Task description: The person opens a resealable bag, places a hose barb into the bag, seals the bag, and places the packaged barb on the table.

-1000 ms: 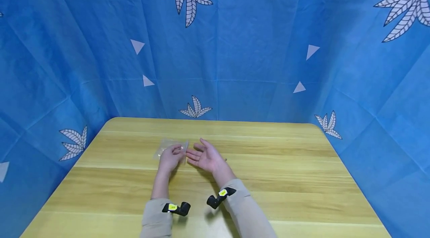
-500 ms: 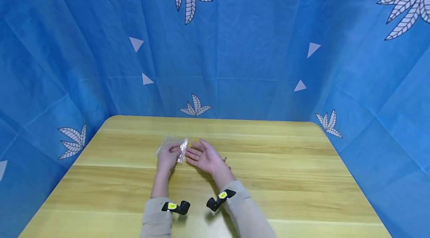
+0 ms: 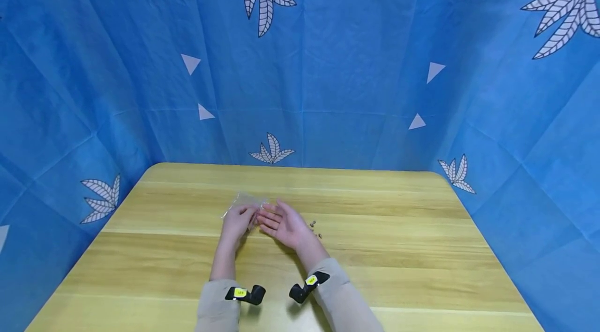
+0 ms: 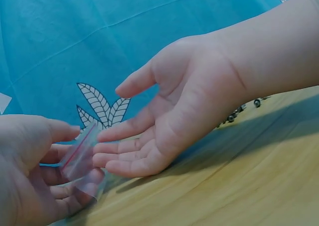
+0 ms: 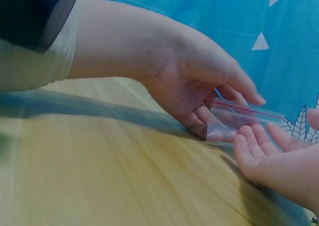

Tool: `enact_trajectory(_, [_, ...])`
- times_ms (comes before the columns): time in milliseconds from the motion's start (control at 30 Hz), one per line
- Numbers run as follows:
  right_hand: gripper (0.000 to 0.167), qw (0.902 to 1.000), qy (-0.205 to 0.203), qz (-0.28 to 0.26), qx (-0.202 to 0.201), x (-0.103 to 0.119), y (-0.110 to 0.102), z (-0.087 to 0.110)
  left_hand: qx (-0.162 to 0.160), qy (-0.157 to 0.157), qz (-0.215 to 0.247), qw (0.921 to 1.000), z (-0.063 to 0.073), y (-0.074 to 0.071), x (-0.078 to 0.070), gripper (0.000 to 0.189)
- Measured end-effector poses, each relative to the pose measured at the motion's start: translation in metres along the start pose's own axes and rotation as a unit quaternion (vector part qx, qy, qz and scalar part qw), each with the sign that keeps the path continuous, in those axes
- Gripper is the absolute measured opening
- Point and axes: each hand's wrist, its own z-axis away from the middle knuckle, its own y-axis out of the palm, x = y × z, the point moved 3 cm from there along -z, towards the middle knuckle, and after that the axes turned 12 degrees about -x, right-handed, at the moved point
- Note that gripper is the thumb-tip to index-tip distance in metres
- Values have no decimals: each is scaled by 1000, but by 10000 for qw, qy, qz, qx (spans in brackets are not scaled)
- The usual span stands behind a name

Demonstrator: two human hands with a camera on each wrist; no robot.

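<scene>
A clear zip bag (image 5: pixel 234 117) with a red line along its closure is held by my left hand (image 3: pixel 236 221), thumb on one side and fingers on the other. In the left wrist view the bag (image 4: pixel 80 158) stands tilted between the left hand (image 4: pixel 30 171) and my right hand (image 4: pixel 174 106). The right hand (image 3: pixel 288 228) is palm up in the head view, its fingers loosely extended at the bag's edge. Whether those fingertips touch the film is unclear. Part of the bag is hidden by the left fingers.
Several small metallic pieces (image 3: pixel 312 223) lie on the wooden table (image 3: pixel 398 248), just right of the right wrist; their kind is too small to tell. A blue patterned cloth (image 3: pixel 351 61) hangs around the table's back and sides.
The bag has turned in the left hand, and its bright edge strip faces differently. The right hand has shifted slightly toward me. More of the small metallic pieces show beside the right wrist.
</scene>
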Motion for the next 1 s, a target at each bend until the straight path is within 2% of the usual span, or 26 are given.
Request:
enact_trajectory(133, [59,9993,-220,294,-16,-1,-2,4,251,-31,-78,9997,6,2,-1,33])
enact_trajectory(300, [54,9974,-491,514,-112,0,-5,10,239,72,-220,9994,10,3,-5,26])
enact_trajectory(633, [42,9937,-804,732,-279,-7,-11,25,719,-277,232,9968,26,3,-4,19])
enact_trajectory(800, [39,9875,-1174,997,-322,-12,-13,29,801,-364,422,9952,30,5,-2,17])
enact_trajectory(1000, [33,9749,-1701,1352,-485,-17,-15,30,1295,-728,982,9840,31,10,3,20])
